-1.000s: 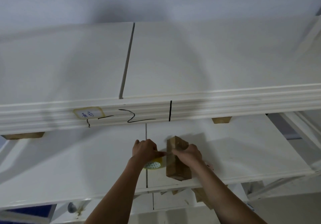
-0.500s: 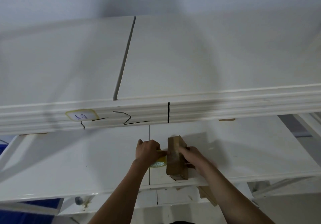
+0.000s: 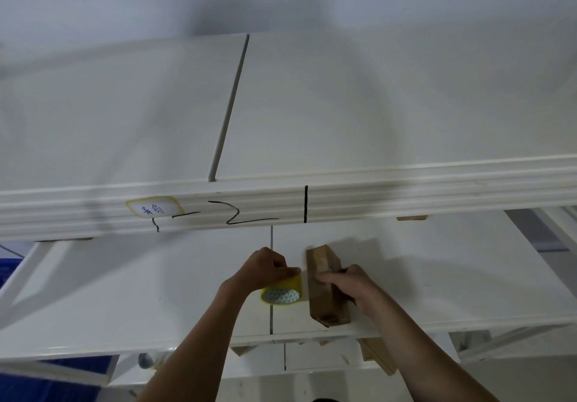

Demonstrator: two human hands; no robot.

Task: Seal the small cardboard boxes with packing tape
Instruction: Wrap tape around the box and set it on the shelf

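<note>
One small cardboard box (image 3: 326, 289) is seen on the lower white table (image 3: 125, 301), near its front edge and just right of the seam between the two panels. One roll of yellow packing tape (image 3: 281, 292) is seen just left of the box, touching or almost touching its left face. Two hands are counted. The box is long and narrow; its long axis runs from the near edge away toward the raised shelf (image 3: 374, 114), the far end tilted slightly left, a short end face turned toward the viewer. The left hand (image 3: 265, 269) is curled over the top of the tape roll and grips it. The right hand (image 3: 349, 286) is curled round the right side of the box, fingertips laid on its upper face. One handwritten label (image 3: 153, 209) and black marker strokes are noted on the shelf's front rail.
</note>
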